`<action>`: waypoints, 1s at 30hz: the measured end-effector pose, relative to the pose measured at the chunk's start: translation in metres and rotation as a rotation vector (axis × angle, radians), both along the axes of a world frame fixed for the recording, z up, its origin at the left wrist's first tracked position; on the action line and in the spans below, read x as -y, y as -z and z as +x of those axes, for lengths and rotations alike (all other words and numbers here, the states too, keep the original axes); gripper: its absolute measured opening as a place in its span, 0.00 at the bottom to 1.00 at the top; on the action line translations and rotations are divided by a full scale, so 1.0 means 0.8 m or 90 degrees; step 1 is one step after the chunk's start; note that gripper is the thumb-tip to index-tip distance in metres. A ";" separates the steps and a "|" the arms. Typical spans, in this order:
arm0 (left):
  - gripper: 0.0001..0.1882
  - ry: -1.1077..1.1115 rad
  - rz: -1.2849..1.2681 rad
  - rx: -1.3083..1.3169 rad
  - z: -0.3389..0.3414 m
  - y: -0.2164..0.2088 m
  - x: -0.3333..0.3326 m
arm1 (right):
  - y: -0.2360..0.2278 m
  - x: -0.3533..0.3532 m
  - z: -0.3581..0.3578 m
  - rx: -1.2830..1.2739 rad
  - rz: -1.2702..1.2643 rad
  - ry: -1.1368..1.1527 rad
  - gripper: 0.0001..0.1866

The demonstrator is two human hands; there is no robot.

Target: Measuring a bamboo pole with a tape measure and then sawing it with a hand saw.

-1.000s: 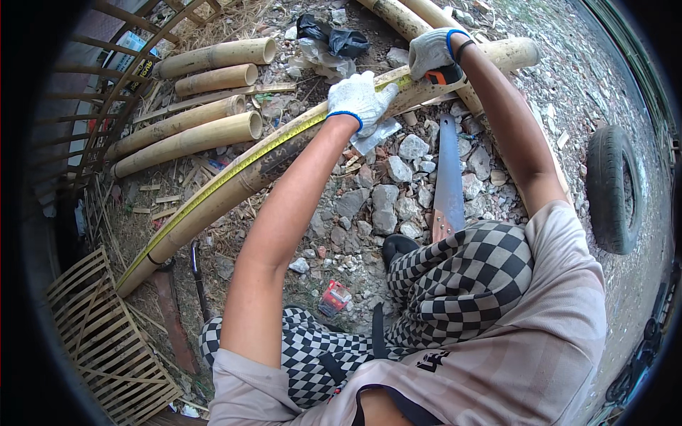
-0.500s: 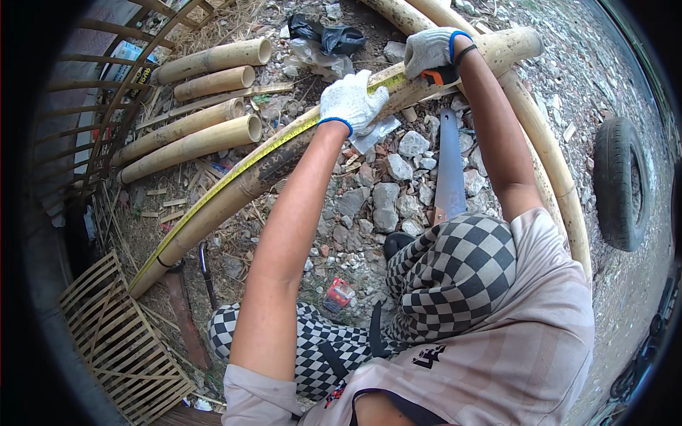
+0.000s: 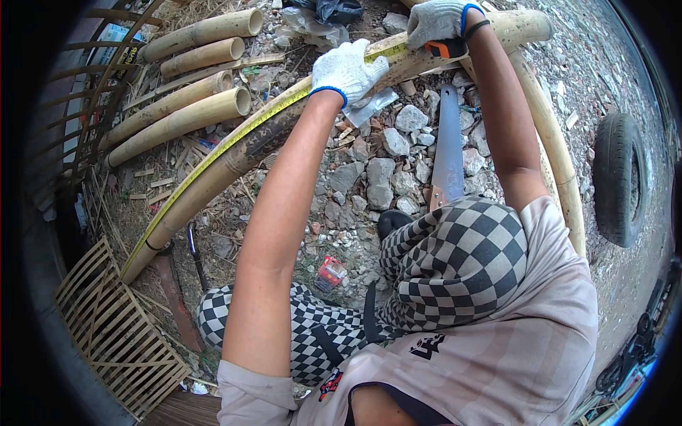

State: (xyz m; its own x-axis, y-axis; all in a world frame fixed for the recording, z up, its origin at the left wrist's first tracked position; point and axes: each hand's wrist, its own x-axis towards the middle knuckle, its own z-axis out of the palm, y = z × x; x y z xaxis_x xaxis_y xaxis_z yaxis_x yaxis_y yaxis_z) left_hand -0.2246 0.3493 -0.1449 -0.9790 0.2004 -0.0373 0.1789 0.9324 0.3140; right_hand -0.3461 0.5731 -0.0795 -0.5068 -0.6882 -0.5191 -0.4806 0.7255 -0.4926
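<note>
A long bamboo pole (image 3: 213,174) slants from the lower left to the upper right, with a yellow measuring tape blade (image 3: 193,179) stretched along it. My left hand (image 3: 348,71), in a white knit glove with a blue cuff, grips the pole over the blade, its thumb pointing right. Farther right along the pole, my gloved right hand (image 3: 435,23) is closed on the orange and black tape measure (image 3: 446,48). The blade shows between my two hands. Below them a handsaw (image 3: 447,145) lies on the rubble, its wooden handle near my knee.
Several cut bamboo pieces (image 3: 181,126) lie at the upper left beside a curved slatted bamboo frame (image 3: 106,92). A slatted panel (image 3: 117,334) is at the lower left. More poles (image 3: 547,121) and a tyre (image 3: 620,181) lie right. A red packet (image 3: 330,273) rests on stones.
The whole view has shifted slightly, so the ground and pole appear higher and farther left. Both hands keep their places along the pole, the right still on the tape measure.
</note>
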 end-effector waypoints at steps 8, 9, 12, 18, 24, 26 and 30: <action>0.33 0.005 0.033 0.047 -0.004 -0.008 -0.006 | 0.008 -0.015 -0.008 -0.321 -0.184 -0.469 0.07; 0.33 0.004 0.032 0.048 -0.006 -0.007 -0.004 | -0.009 -0.004 0.009 -0.321 -0.187 -0.470 0.07; 0.33 0.021 0.026 0.098 -0.013 -0.011 -0.007 | -0.032 0.006 0.041 -0.074 0.086 0.056 0.08; 0.33 0.042 0.024 0.131 -0.021 -0.012 0.004 | 0.006 0.008 0.055 -0.262 -0.041 0.035 0.15; 0.33 0.033 -0.003 0.145 -0.028 -0.011 0.002 | 0.006 0.015 0.063 -0.283 -0.033 0.049 0.15; 0.33 0.045 -0.026 0.165 -0.029 -0.021 -0.003 | 0.011 0.019 0.065 -0.268 -0.062 0.023 0.15; 0.35 0.047 -0.032 0.184 -0.032 -0.026 -0.005 | 0.008 0.035 0.063 -0.303 -0.023 -0.006 0.13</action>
State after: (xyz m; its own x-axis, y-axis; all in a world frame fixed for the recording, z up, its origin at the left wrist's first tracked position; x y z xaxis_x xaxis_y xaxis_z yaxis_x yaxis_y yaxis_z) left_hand -0.2505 0.3530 -0.1243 -0.9092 0.2614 -0.3240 0.1564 0.9357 0.3161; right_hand -0.2955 0.5448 -0.0855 -0.6766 -0.7069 -0.2062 -0.6652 0.7069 -0.2405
